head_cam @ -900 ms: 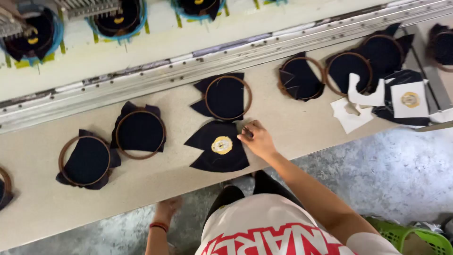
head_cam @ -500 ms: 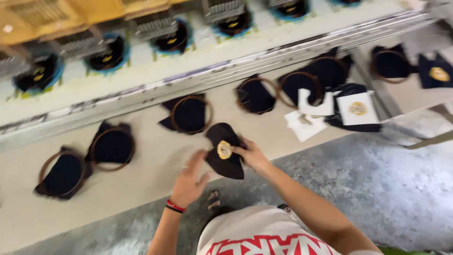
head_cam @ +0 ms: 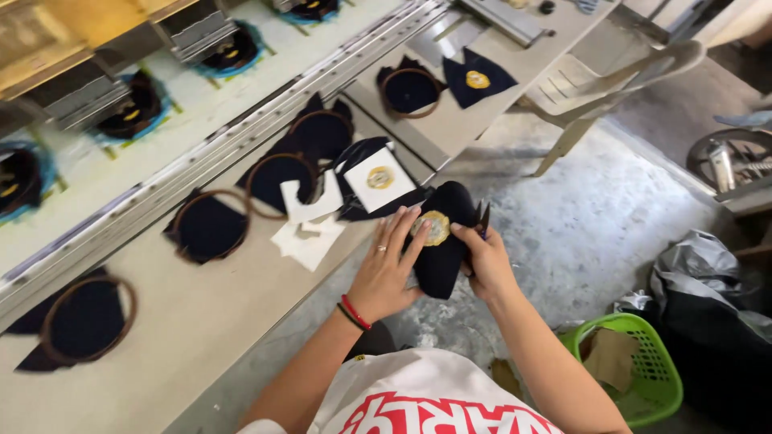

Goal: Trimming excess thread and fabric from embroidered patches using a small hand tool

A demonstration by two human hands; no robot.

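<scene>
1. The table (head_cam: 201,321) runs from near left to far right, with the machine (head_cam: 96,72) along its far edge, dark pieces clamped under its heads.
2. A plastic chair (head_cam: 611,80) stands at far right on the concrete floor (head_cam: 579,233).
3. A green basket (head_cam: 643,362) sits near right on the floor, beside a dark bag (head_cam: 708,297).
4. Dark cloths stretched in hoops (head_cam: 205,225) lie in a row on the table; one hoop (head_cam: 84,317) sits at near left, another (head_cam: 410,88) at far right next to a loose dark piece with a gold badge (head_cam: 477,79).
5. White backing scraps (head_cam: 310,233) lie on the table just left of your hands, and a white square bearing a gold badge (head_cam: 378,178) rests on dark cloth beside them.
6. You hold the cloth (head_cam: 442,257), dark and folded, off the table's edge over the floor, its round gold patch (head_cam: 434,227) facing up.
7. Your left hand (head_cam: 386,269) is curled about the cloth's left side, fingers lying loosely extended toward the patch.
8. Your right hand (head_cam: 486,261) grips the cloth's right side, thumb pressed near the patch, and it also clasps small snips (head_cam: 481,215) whose dark tips poke up behind the cloth.
</scene>
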